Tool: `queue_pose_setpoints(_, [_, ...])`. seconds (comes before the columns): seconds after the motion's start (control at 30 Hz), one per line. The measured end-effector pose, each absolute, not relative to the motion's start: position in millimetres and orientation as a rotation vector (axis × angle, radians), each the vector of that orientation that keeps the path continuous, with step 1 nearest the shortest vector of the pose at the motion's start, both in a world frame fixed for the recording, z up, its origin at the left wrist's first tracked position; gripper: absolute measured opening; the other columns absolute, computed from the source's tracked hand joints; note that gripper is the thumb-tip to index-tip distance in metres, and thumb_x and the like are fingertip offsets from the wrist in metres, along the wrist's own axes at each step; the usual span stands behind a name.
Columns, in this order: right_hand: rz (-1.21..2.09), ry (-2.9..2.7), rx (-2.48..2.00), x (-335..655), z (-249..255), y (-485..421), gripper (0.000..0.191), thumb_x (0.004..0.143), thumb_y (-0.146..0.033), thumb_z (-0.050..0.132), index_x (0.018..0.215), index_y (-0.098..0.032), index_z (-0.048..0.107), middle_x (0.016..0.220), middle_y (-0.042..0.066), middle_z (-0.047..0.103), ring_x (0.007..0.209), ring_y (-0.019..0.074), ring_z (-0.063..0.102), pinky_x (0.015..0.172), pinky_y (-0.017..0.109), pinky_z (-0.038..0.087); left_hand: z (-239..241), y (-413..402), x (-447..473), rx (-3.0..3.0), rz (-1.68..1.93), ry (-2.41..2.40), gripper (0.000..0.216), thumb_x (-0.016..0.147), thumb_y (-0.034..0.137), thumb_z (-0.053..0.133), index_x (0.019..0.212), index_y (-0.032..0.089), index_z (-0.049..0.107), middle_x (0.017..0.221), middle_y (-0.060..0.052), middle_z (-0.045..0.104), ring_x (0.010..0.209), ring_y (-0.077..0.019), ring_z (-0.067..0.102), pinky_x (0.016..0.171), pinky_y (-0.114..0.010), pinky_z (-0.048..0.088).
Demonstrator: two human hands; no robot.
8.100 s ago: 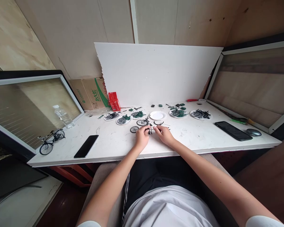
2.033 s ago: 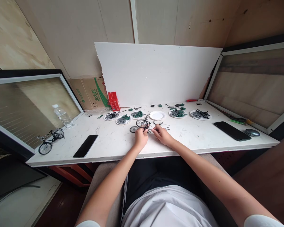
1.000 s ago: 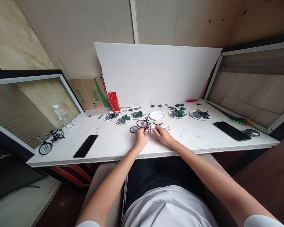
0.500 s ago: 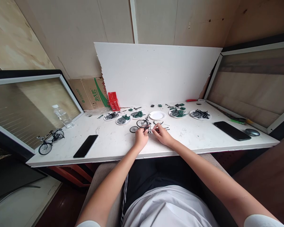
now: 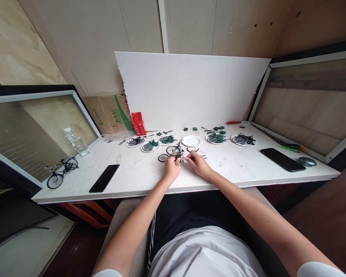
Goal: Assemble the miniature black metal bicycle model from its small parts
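Observation:
A small, partly built black model bicycle (image 5: 176, 151) stands on the white table (image 5: 150, 175) in front of me. My left hand (image 5: 172, 168) is closed on its frame from the near side. My right hand (image 5: 198, 164) pinches a thin tool or part at the bicycle's right side; what it holds is too small to name. A loose wheel (image 5: 163, 157) lies just left of the bicycle.
Several paper plates of black and green parts (image 5: 151, 146) line the back, one white plate (image 5: 192, 141) bare. A finished model bicycle (image 5: 60, 173), water bottle (image 5: 76, 142), two phones (image 5: 104, 178) (image 5: 282, 159), a mouse (image 5: 308, 161) and a red box (image 5: 138, 123) also sit here.
Both hands stay at the model bicycle with only slight finger shifts; the right hand's fingers moved a little at the bicycle's right side.

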State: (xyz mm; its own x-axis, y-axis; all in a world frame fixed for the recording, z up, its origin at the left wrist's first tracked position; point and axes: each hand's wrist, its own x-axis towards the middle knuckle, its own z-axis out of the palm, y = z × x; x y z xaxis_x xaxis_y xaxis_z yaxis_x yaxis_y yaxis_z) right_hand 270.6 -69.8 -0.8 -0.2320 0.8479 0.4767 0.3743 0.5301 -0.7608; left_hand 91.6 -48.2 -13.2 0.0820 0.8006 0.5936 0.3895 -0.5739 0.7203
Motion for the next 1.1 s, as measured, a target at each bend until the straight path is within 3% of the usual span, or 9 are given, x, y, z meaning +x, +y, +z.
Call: queue_pose_setpoints(1.1, [0.498,-1.865,-1.104,270.2,1.0,-69.9,0.039,0.1,-0.059,0.046,0.083,-0.024,0.047,0.067,-0.002,0.057,0.058,0.0165,0.048,0.061,0.028,0.036,-14.1,-48.0,91.5,1.999,1.474,1.201,0.031,0.092,0.01,0.055,0.116,0.015,0.074,0.118,-0.016,0.077,0.112,-0.0275,0.072,0.103,-0.044,0.056])
